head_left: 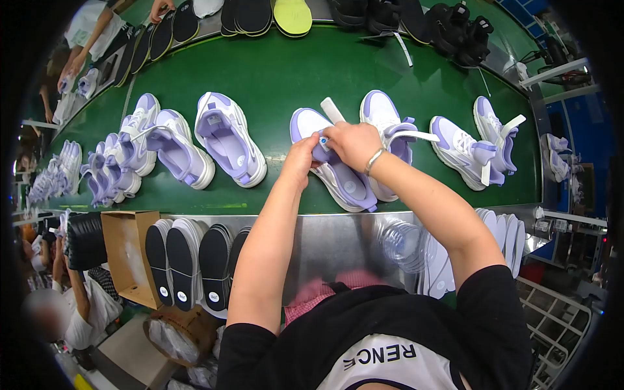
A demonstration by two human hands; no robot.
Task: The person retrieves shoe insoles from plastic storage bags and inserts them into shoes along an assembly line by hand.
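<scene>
Both my hands are at the tongue of a white and lilac sneaker point(351, 186) lying on the green work surface, toe pointing away from me. My left hand point(303, 158) pinches the left edge of the tongue. From the other side, my right hand point(355, 144) has its fingers closed on the tongue, beside a small round blue mark. A white strip point(332, 110) sticks out beyond my right fingers. Touching this shoe on the right is its matching sneaker point(380, 109), with a white strip across its opening. The inner sides of my fingertips are hidden.
Matching sneakers stand left point(231, 139) and right point(456, 151) on the green surface point(279, 78). Insole stacks point(214, 263) and a cardboard box point(130, 257) are nearer me, with clear plastic point(402, 244). Black shoes point(448, 29) line the far edge. Other people work at left.
</scene>
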